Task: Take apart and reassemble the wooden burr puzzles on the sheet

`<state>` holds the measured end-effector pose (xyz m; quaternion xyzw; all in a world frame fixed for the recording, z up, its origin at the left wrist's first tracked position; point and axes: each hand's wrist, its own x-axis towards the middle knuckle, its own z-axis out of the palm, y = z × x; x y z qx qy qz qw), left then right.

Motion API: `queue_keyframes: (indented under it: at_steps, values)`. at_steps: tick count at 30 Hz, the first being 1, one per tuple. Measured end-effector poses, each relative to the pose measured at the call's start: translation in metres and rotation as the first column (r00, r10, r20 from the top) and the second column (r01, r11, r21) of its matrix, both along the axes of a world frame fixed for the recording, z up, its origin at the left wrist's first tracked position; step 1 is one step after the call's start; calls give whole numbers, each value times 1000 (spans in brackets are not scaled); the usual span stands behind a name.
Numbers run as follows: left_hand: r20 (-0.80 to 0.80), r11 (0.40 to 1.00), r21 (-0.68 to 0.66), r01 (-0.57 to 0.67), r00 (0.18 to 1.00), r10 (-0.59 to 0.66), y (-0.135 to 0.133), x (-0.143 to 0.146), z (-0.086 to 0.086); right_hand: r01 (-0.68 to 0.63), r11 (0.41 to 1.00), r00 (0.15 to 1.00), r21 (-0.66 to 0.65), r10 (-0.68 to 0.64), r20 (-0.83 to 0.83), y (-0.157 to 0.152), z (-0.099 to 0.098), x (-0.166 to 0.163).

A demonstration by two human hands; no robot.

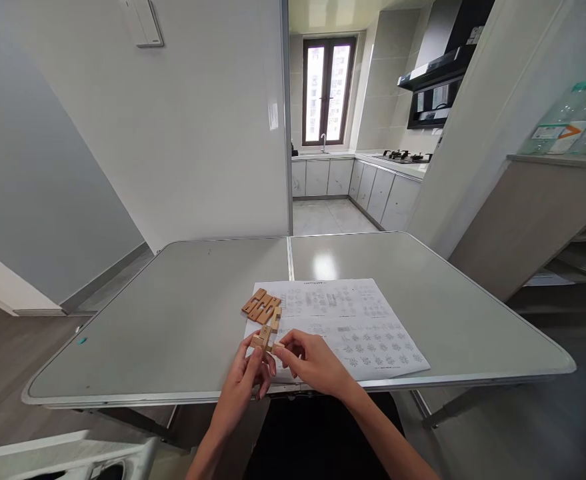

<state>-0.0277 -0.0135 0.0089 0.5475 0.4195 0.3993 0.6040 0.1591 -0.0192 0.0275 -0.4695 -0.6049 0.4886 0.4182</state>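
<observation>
Close to the table's front edge, my left hand (243, 373) is closed on a few light wooden puzzle blocks (264, 335) fitted against one another. My right hand (315, 361) pinches a small wooden puzzle piece (277, 347) at the right side of these blocks, thumb and index finger together. Just beyond the held blocks, a light notched wooden piece (276, 318) shows; whether it touches them I cannot tell. Several darker, flat notched wooden pieces (261, 307) lie side by side on a printed instruction sheet (330, 307), under and beyond both hands.
The sheet rests on a grey folding table (173, 320) with a metal rim and a centre seam. A small green bit (82, 341) lies near its left edge. Plastic bottles (563, 123) stand on a shelf unit at right. Behind the table a doorway opens onto a kitchen.
</observation>
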Motion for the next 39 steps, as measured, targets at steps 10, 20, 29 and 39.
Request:
queue_keyframes:
  at_steps: [10, 20, 29, 39]
  values:
    - [-250, 966, 259, -20, 964, 87, -16, 9, 3, 169, 986, 970, -1, -167, 176, 4, -12, -5]
    - [-756, 891, 444, -94, 495, 429, 20, -3, 1, 378, 906, 702, 187, -413, 581, 27, -30, 5]
    - [-906, 918, 390, 70, 210, 368, 48, -10, -3, 333, 925, 641, 185, -366, 675, 48, -31, -17]
    - [-794, 924, 376, 71, 540, 281, 56, -38, -6, 266, 941, 827, 209, -334, 453, 32, -37, 14]
